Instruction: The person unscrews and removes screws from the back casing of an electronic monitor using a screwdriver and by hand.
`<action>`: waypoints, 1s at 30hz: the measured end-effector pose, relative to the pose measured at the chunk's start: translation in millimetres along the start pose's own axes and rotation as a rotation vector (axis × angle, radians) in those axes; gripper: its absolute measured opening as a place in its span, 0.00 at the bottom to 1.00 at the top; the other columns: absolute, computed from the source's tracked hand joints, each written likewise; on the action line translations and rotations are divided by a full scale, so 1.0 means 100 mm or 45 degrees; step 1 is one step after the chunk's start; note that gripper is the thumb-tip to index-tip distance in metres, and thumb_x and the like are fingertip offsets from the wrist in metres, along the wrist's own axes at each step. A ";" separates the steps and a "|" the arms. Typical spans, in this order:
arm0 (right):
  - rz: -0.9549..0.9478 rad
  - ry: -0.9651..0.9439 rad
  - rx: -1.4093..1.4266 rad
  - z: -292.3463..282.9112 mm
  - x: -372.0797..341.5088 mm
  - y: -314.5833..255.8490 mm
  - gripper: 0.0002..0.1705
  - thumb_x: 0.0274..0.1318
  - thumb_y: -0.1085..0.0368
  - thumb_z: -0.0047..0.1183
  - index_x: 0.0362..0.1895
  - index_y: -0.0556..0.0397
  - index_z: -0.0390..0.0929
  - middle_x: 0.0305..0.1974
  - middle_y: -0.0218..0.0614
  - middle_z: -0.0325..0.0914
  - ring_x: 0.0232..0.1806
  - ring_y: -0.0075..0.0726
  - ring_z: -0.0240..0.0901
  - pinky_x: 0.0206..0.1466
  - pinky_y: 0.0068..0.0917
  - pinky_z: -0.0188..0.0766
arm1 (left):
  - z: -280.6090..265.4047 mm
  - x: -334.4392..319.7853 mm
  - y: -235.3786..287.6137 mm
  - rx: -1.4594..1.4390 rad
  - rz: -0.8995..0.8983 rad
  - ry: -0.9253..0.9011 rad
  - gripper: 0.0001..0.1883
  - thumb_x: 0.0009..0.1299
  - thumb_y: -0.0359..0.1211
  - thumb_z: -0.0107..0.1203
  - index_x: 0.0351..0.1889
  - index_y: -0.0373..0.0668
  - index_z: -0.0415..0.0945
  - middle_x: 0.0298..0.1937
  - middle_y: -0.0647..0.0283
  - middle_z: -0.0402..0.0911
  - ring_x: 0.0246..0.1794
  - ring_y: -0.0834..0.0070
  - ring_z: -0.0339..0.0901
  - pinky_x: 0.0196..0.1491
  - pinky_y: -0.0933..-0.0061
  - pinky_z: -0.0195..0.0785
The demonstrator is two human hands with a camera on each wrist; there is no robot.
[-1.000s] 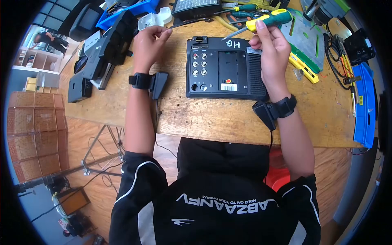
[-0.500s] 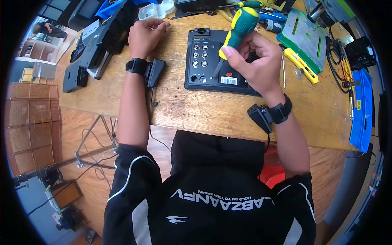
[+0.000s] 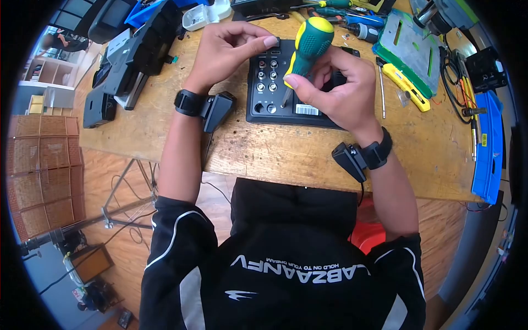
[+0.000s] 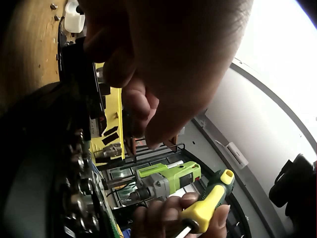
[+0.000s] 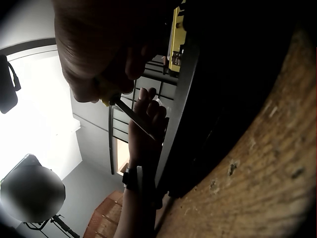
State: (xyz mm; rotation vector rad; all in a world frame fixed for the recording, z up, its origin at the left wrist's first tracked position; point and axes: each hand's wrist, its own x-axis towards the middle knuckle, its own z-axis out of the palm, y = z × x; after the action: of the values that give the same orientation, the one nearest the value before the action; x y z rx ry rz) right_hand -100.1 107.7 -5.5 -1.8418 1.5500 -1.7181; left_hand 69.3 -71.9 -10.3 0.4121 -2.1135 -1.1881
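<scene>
A black electronic unit [image 3: 286, 58] with rows of round metal connectors and a barcode label lies on the wooden bench. My right hand [image 3: 352, 91] grips a green and yellow screwdriver [image 3: 314, 45] by its handle. The screwdriver's shaft slants down, its tip at the panel just left of the barcode label; in the right wrist view the shaft [image 5: 136, 119] reaches to the unit's edge. My left hand [image 3: 223, 59] is over the unit's upper left corner, thumb extended near the small connector plate there, other fingers loosely bent. Nothing shows between them in the left wrist view.
A yellow utility knife [image 3: 406, 85] and a thin metal rod [image 3: 382, 91] lie right of the unit, by a green-edged drill press base [image 3: 404, 47]. Black equipment [image 3: 129, 60] stands at left. A clear plastic box [image 3: 206, 15] and several tools lie behind. A blue tray [image 3: 488, 143] is far right.
My right hand has turned the screwdriver from lying sideways to tip-down and brought it left onto the panel. My left hand has moved right to the unit's upper left corner.
</scene>
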 end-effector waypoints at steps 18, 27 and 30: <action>-0.244 -0.253 0.108 0.06 0.03 0.04 0.21 0.57 0.61 0.62 0.48 0.66 0.82 0.57 0.41 0.73 0.48 0.36 0.78 0.49 0.28 0.77 | -0.04 -0.16 0.26 -0.168 -0.174 -0.788 0.08 0.65 0.27 0.72 0.36 0.36 0.84 0.19 0.74 0.75 0.19 0.91 0.67 0.24 0.84 0.56; -0.276 -0.275 0.121 0.04 0.07 0.05 0.25 0.54 0.56 0.69 0.50 0.62 0.83 0.57 0.41 0.75 0.54 0.37 0.77 0.54 0.30 0.76 | 0.03 -0.14 0.19 -0.120 -0.047 -0.743 0.13 0.64 0.32 0.75 0.25 0.38 0.81 0.16 0.75 0.68 0.17 0.88 0.60 0.23 0.77 0.49; -0.284 -0.175 0.145 0.09 0.04 0.08 0.28 0.49 0.54 0.75 0.51 0.57 0.84 0.55 0.39 0.78 0.52 0.36 0.78 0.54 0.29 0.75 | 0.06 -0.15 0.22 -0.082 -0.041 -0.708 0.15 0.61 0.34 0.77 0.24 0.38 0.79 0.16 0.75 0.65 0.17 0.87 0.58 0.22 0.76 0.49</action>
State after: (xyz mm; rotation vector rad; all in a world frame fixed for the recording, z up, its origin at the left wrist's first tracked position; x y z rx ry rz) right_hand -97.9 96.7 -11.5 -2.0910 1.2089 -1.6868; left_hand 77.0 -48.4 -0.1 0.0866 -2.5265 -1.5157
